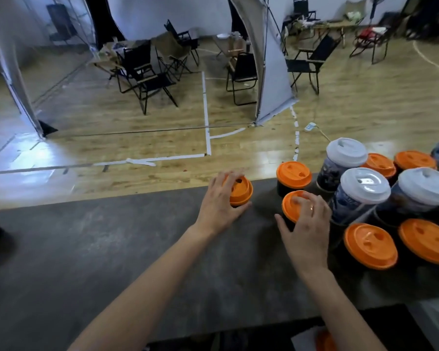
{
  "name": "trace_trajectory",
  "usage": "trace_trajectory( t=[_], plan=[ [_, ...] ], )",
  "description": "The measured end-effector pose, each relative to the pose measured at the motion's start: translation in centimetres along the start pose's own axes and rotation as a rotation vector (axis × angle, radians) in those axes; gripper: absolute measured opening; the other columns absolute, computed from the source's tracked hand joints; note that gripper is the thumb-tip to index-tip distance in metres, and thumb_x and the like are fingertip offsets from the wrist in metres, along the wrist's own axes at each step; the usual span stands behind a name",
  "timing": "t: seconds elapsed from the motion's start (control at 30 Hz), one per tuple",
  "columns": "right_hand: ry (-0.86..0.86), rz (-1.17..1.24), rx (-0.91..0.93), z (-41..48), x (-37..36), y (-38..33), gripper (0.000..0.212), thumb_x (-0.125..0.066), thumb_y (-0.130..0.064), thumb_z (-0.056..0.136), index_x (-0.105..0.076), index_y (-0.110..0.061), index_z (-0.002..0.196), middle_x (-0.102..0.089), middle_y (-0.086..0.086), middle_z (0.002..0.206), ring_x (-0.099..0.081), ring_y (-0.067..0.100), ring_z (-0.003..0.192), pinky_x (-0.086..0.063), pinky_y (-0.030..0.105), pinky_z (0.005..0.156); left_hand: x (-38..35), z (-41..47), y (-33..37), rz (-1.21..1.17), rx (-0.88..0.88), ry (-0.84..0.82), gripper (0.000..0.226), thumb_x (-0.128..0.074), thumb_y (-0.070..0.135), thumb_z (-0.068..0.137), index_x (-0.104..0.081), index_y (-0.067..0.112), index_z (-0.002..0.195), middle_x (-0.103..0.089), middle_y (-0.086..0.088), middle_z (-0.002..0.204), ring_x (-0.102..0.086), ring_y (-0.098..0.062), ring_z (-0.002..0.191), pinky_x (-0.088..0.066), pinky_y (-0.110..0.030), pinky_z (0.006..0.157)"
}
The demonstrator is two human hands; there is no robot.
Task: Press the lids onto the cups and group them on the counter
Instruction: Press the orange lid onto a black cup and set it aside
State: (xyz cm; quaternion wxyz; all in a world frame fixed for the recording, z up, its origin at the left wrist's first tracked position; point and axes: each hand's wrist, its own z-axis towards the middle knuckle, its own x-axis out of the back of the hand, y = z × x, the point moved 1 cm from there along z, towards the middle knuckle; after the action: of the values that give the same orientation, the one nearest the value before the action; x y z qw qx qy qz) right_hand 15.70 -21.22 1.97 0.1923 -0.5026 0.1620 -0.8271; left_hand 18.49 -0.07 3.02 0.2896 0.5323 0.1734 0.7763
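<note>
On the dark grey counter [117, 249] my left hand [219, 201] grips a short black cup with an orange lid [242, 190], fingers curled over its top and thumb at its base; this cup stands apart from the others, near the far edge. My right hand [307, 224] lies over a second orange-lidded cup [289, 206], fingers curled on the lid and thumb down its side. Just behind that one stands another orange-lidded cup [293, 174]. To the right several lidded cups are clustered, some tall with white lids [364, 184], some short with orange lids [370, 245].
The counter's far edge runs just behind the cups, with wooden floor beyond it. Folding chairs [147, 77] and a white tent panel [271, 79] stand far off. An orange lid [325, 340] shows below the counter's near edge. The counter's left part is bare grey surface.
</note>
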Motion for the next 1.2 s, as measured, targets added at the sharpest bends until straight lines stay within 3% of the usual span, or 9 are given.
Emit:
trace_trajectory(
  t=[0.13, 0.33, 0.53, 0.67, 0.77, 0.83, 0.93, 1.03, 1.2],
  plan=[
    [0.047, 0.155, 0.047, -0.6, -0.2, -0.3, 0.049, -0.089, -0.014, 0.075, -0.063, -0.006, 0.116, -0.054, 0.017, 0.127, -0.049, 0.037, 0.12, -0.043, 0.049, 0.102, 4.5, -5.6, -3.0, 0.058, 0.097, 0.132, 0.069, -0.081, 0.043, 0.08, -0.051, 0.024, 0.138, -0.05, 0.005, 0.141, -0.042, -0.019, 0.128, -0.033, -0.026, 0.105],
    [-0.125, 0.483, 0.362, -4.3, -3.0, -8.7, 0.056, -0.089, -0.023, 0.076, -0.06, -0.01, 0.121, -0.055, 0.007, 0.132, -0.053, 0.026, 0.12, -0.045, 0.035, 0.103, 11.6, -13.1, -6.9, 0.202, 0.24, 0.392, 0.07, -0.085, 0.04, 0.077, -0.056, 0.017, 0.136, -0.053, -0.001, 0.139, -0.044, -0.016, 0.127, -0.035, -0.027, 0.107],
    [-0.272, 0.549, 0.49, -5.1, -5.8, -11.5, 0.077, -0.089, -0.032, 0.077, -0.049, -0.011, 0.139, -0.048, 0.007, 0.146, -0.048, 0.026, 0.133, -0.041, 0.037, 0.112, 11.8, -15.0, -7.0, 0.189, 0.279, 0.384, 0.07, -0.079, 0.047, 0.08, -0.054, 0.019, 0.139, -0.05, 0.001, 0.143, -0.044, -0.014, 0.13, -0.04, -0.037, 0.11],
    [-0.362, 0.561, 0.457, -5.2, -6.5, -10.5, 0.094, -0.089, -0.037, 0.076, -0.037, -0.012, 0.15, -0.04, 0.006, 0.155, -0.04, 0.021, 0.142, -0.035, 0.035, 0.118, 11.3, -15.1, -6.9, 0.17, 0.304, 0.366, 0.076, -0.068, 0.059, 0.081, -0.049, 0.022, 0.144, -0.042, 0.001, 0.153, -0.041, -0.02, 0.138, -0.039, -0.043, 0.113],
    [-0.485, 0.634, 0.318, -5.3, -6.6, -10.0, 0.117, -0.09, -0.046, 0.071, -0.017, -0.019, 0.158, -0.029, 0.0, 0.163, -0.03, 0.01, 0.149, -0.026, 0.024, 0.12, 11.1, -15.4, -6.7, 0.165, 0.298, 0.345, 0.082, -0.071, 0.06, 0.079, -0.045, 0.023, 0.147, -0.037, 0.0, 0.157, -0.038, -0.023, 0.142, -0.041, -0.055, 0.112],
    [-0.551, 0.717, 0.2, -5.3, -6.7, -9.8, 0.127, -0.091, -0.048, 0.066, -0.01, -0.021, 0.16, -0.033, -0.004, 0.161, -0.034, 0.006, 0.146, -0.03, 0.026, 0.117, 11.4, -15.6, -5.8, 0.179, 0.316, 0.369, 0.082, -0.074, 0.058, 0.08, -0.043, 0.022, 0.148, -0.033, -0.002, 0.159, -0.034, -0.026, 0.146, -0.039, -0.058, 0.113],
    [-0.566, 0.784, 0.097, -5.4, -6.8, -8.9, 0.122, -0.094, -0.042, 0.065, -0.017, -0.022, 0.159, -0.047, -0.015, 0.14, -0.043, -0.004, 0.133, -0.04, 0.03, 0.112, 11.6, -16.8, -2.6, 0.223, 0.089, 0.518, 0.053, -0.068, 0.033, 0.094, -0.052, 0.009, 0.138, -0.044, -0.012, 0.151, -0.042, -0.03, 0.143, -0.038, -0.047, 0.115],
    [-0.559, 0.804, 0.136, -6.0, -6.6, -7.6, 0.108, -0.096, -0.034, 0.066, -0.03, -0.023, 0.151, -0.05, -0.024, 0.135, -0.05, -0.008, 0.128, -0.045, 0.025, 0.107, 9.3, -18.5, 0.9, 0.049, -0.069, 0.447, 0.033, -0.054, 0.011, 0.098, -0.057, 0.003, 0.13, -0.056, -0.011, 0.138, -0.052, -0.021, 0.134, -0.04, -0.031, 0.111],
    [-0.599, 0.819, 0.279, -6.3, -5.9, -6.6, 0.091, -0.092, -0.012, 0.068, -0.037, -0.028, 0.139, -0.05, -0.025, 0.133, -0.05, -0.015, 0.123, -0.037, 0.005, 0.1, 3.7, -16.6, 1.1, -0.553, 0.473, 0.33, 0.042, -0.033, 0.037, 0.11, -0.044, 0.018, 0.145, -0.055, 0.01, 0.143, -0.048, -0.003, 0.137, -0.038, -0.021, 0.113]
  ],
)
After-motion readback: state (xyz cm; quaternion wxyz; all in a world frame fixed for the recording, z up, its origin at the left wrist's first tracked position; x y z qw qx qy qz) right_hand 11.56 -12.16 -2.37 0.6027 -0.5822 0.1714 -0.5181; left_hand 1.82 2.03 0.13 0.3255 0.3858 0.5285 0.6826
